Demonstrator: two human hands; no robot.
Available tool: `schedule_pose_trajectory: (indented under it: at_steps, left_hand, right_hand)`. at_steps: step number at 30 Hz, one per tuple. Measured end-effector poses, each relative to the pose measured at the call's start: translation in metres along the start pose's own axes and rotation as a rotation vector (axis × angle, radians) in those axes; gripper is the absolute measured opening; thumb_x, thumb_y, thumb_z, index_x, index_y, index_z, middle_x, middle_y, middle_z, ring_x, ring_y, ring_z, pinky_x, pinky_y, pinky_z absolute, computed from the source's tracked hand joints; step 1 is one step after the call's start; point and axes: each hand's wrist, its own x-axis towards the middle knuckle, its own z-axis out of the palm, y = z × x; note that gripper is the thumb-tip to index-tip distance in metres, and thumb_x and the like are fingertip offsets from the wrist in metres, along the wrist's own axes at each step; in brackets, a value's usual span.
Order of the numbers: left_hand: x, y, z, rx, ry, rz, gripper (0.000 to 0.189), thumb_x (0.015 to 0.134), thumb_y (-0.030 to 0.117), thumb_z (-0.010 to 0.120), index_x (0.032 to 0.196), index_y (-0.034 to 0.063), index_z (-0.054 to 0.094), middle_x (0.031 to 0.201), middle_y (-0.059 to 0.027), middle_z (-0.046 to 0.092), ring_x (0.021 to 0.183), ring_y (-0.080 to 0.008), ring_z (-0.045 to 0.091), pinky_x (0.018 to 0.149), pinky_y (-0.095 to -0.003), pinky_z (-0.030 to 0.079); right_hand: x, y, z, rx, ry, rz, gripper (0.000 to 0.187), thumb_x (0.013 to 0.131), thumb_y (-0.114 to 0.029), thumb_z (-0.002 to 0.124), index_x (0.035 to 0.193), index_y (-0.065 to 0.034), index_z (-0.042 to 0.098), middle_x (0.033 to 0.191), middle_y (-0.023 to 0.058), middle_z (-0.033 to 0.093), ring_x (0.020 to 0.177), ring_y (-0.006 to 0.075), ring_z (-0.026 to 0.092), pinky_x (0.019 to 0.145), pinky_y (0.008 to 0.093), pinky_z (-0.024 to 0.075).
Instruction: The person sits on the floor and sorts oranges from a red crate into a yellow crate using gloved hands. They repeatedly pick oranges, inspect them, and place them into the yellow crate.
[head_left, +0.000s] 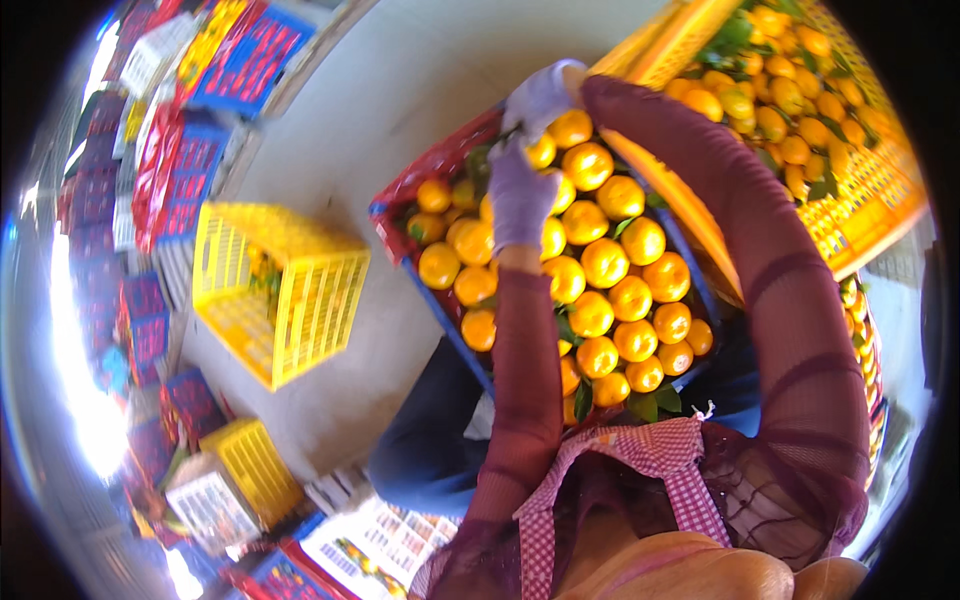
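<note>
A blue crate with red lining stands before me, filled with shiny orange mandarins and some green leaves. Both hands wear pale purple gloves and meet over the crate's upper left part. My left hand is bent above the fruit, with mandarins right beside its fingers. Just beyond it, my right hand reaches across from the right, close to a mandarin at the far edge. A small dark thing shows between the hands; what it is and whether either hand grips it cannot be made out.
A tilted yellow plastic crate of leafy mandarins is at the upper right, against the blue crate. Another yellow crate lies on the grey floor to the left, with some leafy fruit inside. Stacked crates line the left side. Printed cardboard is at lower left.
</note>
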Motion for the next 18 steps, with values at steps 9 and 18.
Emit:
schedule_pose_trajectory:
  at_steps: [9,18]
  left_hand:
    - [0.006,0.005,-0.003,0.173,-0.081,-0.035,0.065,0.063,0.019,0.079,0.12,-0.0001,0.054,0.119,-0.0232,0.056,0.111,-0.0372,0.054,0.095,-0.0408,0.045]
    - [0.008,-0.012,0.005,0.113,-0.151,-0.035,0.074,0.064,0.027,0.08,0.125,-0.0015,0.052,0.125,-0.0243,0.054,0.118,-0.0361,0.05,0.101,-0.0406,0.04]
  right_hand:
    - [-0.027,-0.016,0.02,0.042,0.312,0.068,0.036,0.082,-0.032,0.058,0.111,-0.0105,0.063,0.105,0.0147,0.064,0.101,0.034,0.059,0.09,0.044,0.0453]
    - [-0.226,0.01,0.085,0.359,1.32,0.508,0.028,0.08,-0.022,0.062,0.102,-0.0047,0.065,0.097,0.0155,0.066,0.096,0.0332,0.061,0.084,0.0387,0.0491]
